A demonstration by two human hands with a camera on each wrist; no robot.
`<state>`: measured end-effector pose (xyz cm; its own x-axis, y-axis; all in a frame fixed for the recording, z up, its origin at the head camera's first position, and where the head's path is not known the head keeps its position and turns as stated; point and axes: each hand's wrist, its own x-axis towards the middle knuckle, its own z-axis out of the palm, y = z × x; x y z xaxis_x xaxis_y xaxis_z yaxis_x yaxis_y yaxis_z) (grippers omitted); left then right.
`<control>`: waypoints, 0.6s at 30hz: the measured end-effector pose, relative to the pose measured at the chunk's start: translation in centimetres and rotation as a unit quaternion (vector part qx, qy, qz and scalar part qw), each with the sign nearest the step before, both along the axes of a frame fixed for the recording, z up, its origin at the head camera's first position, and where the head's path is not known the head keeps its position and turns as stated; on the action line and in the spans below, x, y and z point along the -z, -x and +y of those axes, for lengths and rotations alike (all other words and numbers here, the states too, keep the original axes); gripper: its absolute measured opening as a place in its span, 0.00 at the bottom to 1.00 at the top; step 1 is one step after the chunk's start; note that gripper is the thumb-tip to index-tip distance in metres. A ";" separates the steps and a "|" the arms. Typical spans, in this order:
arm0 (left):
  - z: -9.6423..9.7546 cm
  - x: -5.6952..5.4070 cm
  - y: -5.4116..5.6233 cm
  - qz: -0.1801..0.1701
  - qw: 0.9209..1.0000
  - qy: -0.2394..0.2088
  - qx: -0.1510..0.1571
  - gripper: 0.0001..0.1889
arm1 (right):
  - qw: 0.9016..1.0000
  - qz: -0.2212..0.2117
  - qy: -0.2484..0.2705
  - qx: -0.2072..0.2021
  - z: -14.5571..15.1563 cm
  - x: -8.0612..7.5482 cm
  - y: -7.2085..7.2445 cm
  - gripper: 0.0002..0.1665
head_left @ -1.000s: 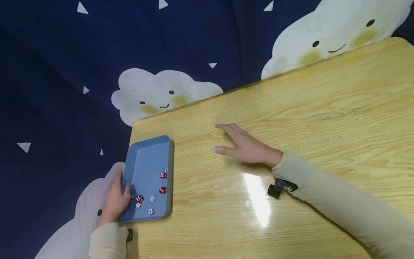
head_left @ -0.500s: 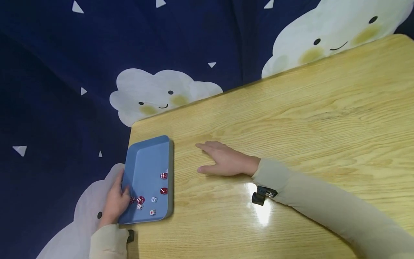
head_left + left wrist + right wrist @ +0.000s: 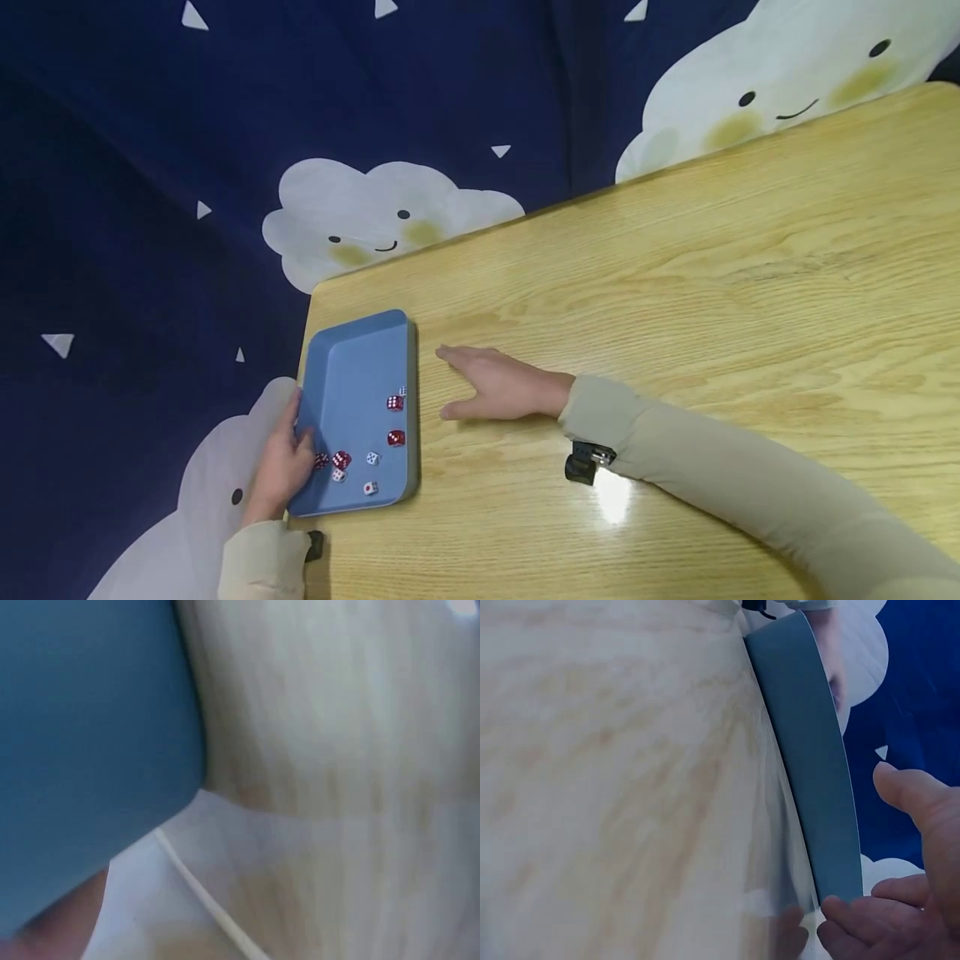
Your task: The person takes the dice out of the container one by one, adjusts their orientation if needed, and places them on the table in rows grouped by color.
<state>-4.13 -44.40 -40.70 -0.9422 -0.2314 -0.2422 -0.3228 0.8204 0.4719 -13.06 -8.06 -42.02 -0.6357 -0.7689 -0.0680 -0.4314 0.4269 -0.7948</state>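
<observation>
A shallow blue tray lies at the table's left end, with several red and white dice in it. My left hand grips its left wall, thumb over the rim on the inner side and the other fingers along the outside. Red dice and white dice sit mostly in the near half, and a pair leans by the right wall. My right hand is held just right of the tray, thumb and fingers spread apart, holding nothing. In the right wrist view its fingertips overlap the tray's outer wall.
The wooden table stretches away to the right, with a bright light reflection near the right sleeve. A dark blue curtain printed with white clouds hangs along the back and left edges of the table.
My right hand has moved left and nearer to me, from mid-table to beside the tray. My left hand keeps its grip on the tray wall, and the dice lie as before.
</observation>
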 end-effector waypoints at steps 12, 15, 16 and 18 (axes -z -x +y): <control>2.6 0.1 1.3 -0.010 1.000 0.004 0.022 0.38 | 1.000 -0.020 0.024 0.002 -1.1 0.1 -0.6 0.58; 3.2 0.2 1.6 -0.003 1.000 0.007 0.027 0.38 | 0.999 -0.026 0.024 0.008 -1.2 0.0 -0.7 0.59; 3.4 0.2 1.7 0.001 1.000 0.008 0.027 0.38 | 0.999 -0.028 0.024 0.012 -1.2 0.0 -0.7 0.58; 3.8 0.2 1.9 0.003 1.000 0.012 0.025 0.38 | 0.999 -0.035 0.021 0.022 -1.1 -0.2 -0.7 0.58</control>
